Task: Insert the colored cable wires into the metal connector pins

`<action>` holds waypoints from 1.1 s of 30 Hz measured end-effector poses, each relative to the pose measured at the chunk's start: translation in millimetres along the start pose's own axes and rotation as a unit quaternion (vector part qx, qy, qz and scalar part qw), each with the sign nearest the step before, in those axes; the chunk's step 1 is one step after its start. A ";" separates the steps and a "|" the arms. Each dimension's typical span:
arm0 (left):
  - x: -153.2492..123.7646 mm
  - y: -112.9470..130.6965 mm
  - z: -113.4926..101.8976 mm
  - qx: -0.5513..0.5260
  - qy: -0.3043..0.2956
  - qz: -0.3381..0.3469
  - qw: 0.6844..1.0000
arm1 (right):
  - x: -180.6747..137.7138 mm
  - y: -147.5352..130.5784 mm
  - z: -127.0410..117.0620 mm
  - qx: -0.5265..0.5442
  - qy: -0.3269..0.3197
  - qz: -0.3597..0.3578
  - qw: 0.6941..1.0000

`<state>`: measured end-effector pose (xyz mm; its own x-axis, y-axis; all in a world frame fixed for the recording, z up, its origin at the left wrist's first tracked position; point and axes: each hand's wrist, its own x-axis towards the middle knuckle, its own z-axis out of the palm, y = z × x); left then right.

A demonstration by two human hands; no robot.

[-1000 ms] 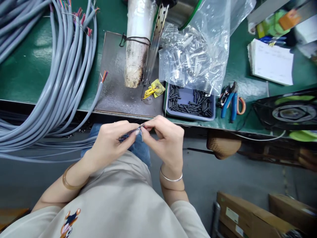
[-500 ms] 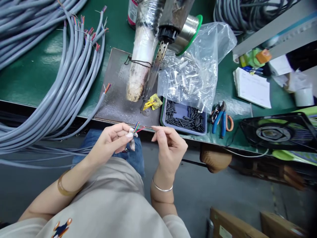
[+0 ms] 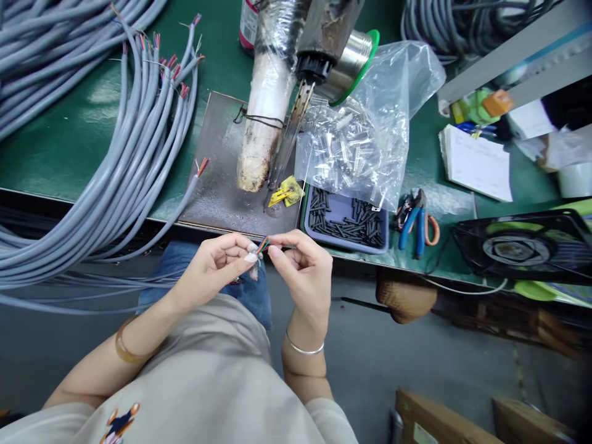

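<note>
Our left hand [image 3: 219, 262] pinches the coloured wires [image 3: 263, 245] at its two o'clock; our right hand [image 3: 305, 268] grips their ends. Between two and three o'clock from them, the tray [image 3: 340, 208] of black pieces [image 3: 366, 228] sits on the surface [image 3: 222, 55].

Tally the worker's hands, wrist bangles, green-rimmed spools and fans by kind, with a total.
Bare left hand and bare right hand, at thin multicoloured wires: 2
Brown bangle and thin silver bangle: 2
Silvery metal spool with green rim: 1
Black-framed fan: 1
Total: 6
</note>
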<state>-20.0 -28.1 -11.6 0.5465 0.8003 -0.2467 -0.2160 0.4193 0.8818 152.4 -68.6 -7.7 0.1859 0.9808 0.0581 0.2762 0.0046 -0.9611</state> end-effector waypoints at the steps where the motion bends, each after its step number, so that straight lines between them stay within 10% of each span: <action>1: 0.3 -0.3 0.3 -0.003 -0.002 0.000 1.000 | 0.2 0.4 0.4 0.003 0.000 0.004 1.000; 13: -1.5 -1.2 -1.8 0.037 0.046 0.019 0.998 | -4.2 0.6 2.7 -0.001 0.132 -0.045 0.990; 19: 0.4 -7.9 -4.1 0.022 0.062 0.055 0.996 | -7.9 -9.5 3.8 -0.029 0.025 -0.062 0.997; 33: -1.1 -8.3 -2.4 0.089 0.081 0.087 0.989 | -6.9 -6.4 8.7 -0.047 0.029 -0.066 0.996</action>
<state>-20.8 -31.4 -19.6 0.3730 0.9182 -0.1332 -0.1418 0.1983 0.9698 141.2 -73.7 -4.4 0.1959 0.9598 0.2011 0.3880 0.1125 -0.9148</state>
